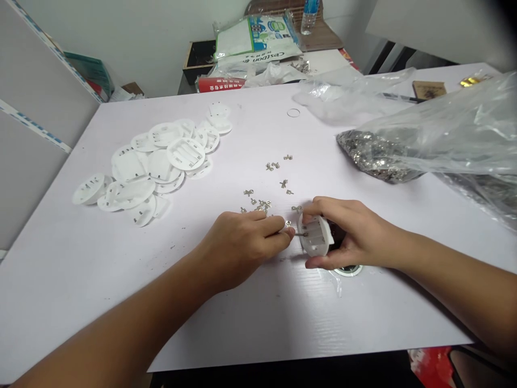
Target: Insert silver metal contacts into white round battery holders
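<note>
My right hand (pixel 350 233) is closed around a white round plastic disc (pixel 315 237), held on edge just above the white board (pixel 250 312). My left hand (pixel 242 242) is pinched shut on a small metal clip (pixel 298 234) whose tip touches the disc's slotted face. Several loose metal clips (pixel 262 203) lie scattered just beyond my left hand. A pile of the same white discs (pixel 161 159) is spread at the far left of the board.
A clear plastic bag of metal clips (pixel 379 156) lies at the right, with more crumpled plastic (pixel 355 91) behind it. A white ring (pixel 348 270) lies under my right wrist. Boxes, packets and a bottle (pixel 310 15) crowd the far table.
</note>
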The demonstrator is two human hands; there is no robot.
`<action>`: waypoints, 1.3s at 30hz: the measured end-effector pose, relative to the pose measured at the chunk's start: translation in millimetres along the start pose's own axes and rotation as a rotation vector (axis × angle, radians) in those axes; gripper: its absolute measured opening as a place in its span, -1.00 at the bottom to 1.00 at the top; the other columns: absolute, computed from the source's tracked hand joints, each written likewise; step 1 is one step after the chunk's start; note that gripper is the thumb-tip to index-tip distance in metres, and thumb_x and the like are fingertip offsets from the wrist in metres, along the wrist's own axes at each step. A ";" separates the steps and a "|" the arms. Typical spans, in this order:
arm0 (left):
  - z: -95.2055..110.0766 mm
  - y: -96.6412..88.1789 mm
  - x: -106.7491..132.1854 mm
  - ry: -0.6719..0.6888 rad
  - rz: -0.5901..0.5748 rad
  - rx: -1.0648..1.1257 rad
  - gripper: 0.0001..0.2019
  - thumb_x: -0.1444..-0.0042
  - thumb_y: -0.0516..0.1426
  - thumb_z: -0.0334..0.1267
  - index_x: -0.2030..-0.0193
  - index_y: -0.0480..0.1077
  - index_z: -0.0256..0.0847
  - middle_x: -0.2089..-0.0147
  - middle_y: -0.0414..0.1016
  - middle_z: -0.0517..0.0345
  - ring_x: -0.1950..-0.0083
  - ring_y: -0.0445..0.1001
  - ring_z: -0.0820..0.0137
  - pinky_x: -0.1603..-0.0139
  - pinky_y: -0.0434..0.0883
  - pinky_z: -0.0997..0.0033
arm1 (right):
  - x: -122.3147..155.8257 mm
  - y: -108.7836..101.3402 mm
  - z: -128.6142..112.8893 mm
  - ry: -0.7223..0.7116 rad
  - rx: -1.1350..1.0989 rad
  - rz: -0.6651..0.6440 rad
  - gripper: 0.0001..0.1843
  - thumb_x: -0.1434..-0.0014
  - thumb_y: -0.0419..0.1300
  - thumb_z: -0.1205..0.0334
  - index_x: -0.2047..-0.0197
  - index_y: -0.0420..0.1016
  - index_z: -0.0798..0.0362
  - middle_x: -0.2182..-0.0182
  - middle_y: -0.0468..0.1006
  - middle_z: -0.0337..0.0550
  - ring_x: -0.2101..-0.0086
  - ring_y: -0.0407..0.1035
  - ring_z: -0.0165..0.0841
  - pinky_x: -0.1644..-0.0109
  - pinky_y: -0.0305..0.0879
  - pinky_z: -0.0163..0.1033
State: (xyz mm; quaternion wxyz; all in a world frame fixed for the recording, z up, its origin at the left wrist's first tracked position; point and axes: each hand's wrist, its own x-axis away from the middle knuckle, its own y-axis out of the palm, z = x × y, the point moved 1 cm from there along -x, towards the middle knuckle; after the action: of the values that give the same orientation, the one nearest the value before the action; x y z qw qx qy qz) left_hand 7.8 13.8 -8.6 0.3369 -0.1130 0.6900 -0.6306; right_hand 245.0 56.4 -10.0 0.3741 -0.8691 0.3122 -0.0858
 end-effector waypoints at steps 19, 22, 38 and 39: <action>10.9 -1.9 -5.7 0.011 0.030 -0.067 -0.84 -0.24 0.09 -0.41 0.16 0.50 -0.19 0.40 0.42 0.27 0.46 0.25 0.49 0.59 -0.05 0.40 | 0.5 -0.2 -0.2 0.004 0.002 0.023 -0.44 0.00 0.40 -0.08 0.05 0.34 0.00 0.27 0.49 -0.20 0.40 0.38 -0.42 0.34 0.31 -0.31; 4.5 -1.6 -2.8 0.021 0.075 -0.025 -0.80 -0.25 0.08 -0.42 0.07 0.49 -0.18 0.38 0.43 0.26 0.45 0.26 0.49 0.57 0.01 0.41 | 2.7 -2.8 -0.1 0.005 -0.004 0.069 -0.47 0.00 0.40 -0.03 0.06 0.32 -0.01 0.35 0.48 -0.26 0.51 0.30 -0.47 0.44 0.25 -0.34; 5.1 -5.3 -7.0 -0.490 0.297 1.019 -0.86 -0.14 0.26 -0.25 0.18 0.49 -0.21 0.25 0.42 0.13 0.51 0.14 0.62 0.50 0.18 0.50 | -12.4 24.3 -21.2 0.231 -1.102 0.149 -0.33 -0.27 -0.05 -0.33 0.11 0.49 0.15 0.37 0.62 0.02 0.33 0.55 -0.29 0.23 0.48 -0.23; 4.8 -5.7 -6.1 -0.536 0.275 1.101 -0.85 -0.13 0.27 -0.23 0.19 0.48 -0.22 0.35 0.36 0.19 0.54 0.09 0.63 0.52 0.13 0.50 | -11.5 24.6 -20.8 0.213 -1.048 0.141 -0.33 -0.29 -0.06 -0.31 0.15 0.51 0.16 0.39 0.61 0.03 0.38 0.54 -0.31 0.30 0.46 -0.26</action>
State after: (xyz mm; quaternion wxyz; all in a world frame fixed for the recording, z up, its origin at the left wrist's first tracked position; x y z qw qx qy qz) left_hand 13.7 12.5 -1.1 0.5852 0.0125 0.1637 -0.7941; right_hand 216.2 38.0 -11.6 -0.1384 -0.9028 0.4067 0.0192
